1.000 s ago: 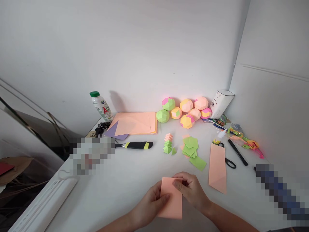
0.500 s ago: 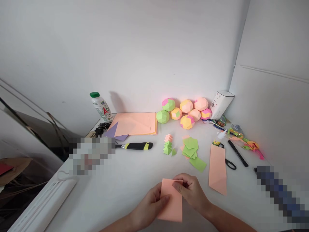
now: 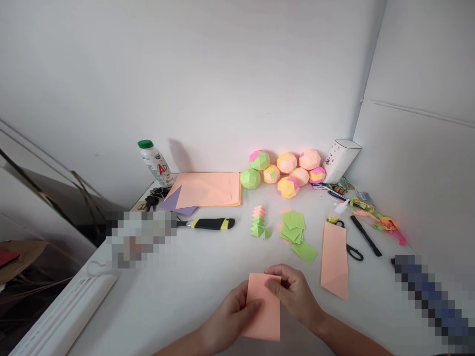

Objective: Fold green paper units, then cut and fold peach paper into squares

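A peach-coloured sheet of paper (image 3: 264, 321) is held upright above the front of the table. My left hand (image 3: 232, 316) pinches its left side, thumb on the near face and fingers behind. At the upper right corner my right hand (image 3: 295, 294) grips the same paper, its thumb in front and its other fingers partly hidden behind. Beyond my hands lie a pile of green and peach paper pieces (image 3: 293, 230) and a row of folded paper pyramids (image 3: 259, 222). To the right rests a peach paper strip (image 3: 334, 262), partly covering black-handled scissors (image 3: 355, 252).
Several faceted paper balls (image 3: 287, 188) sit along the wall. A peach paper stack (image 3: 208, 188), a bottle (image 3: 158, 165) and a black-and-yellow handled tool (image 3: 213, 224) are at the left. A black pen-like stick (image 3: 365, 235) lies right, and a white power strip (image 3: 81, 311) front left.
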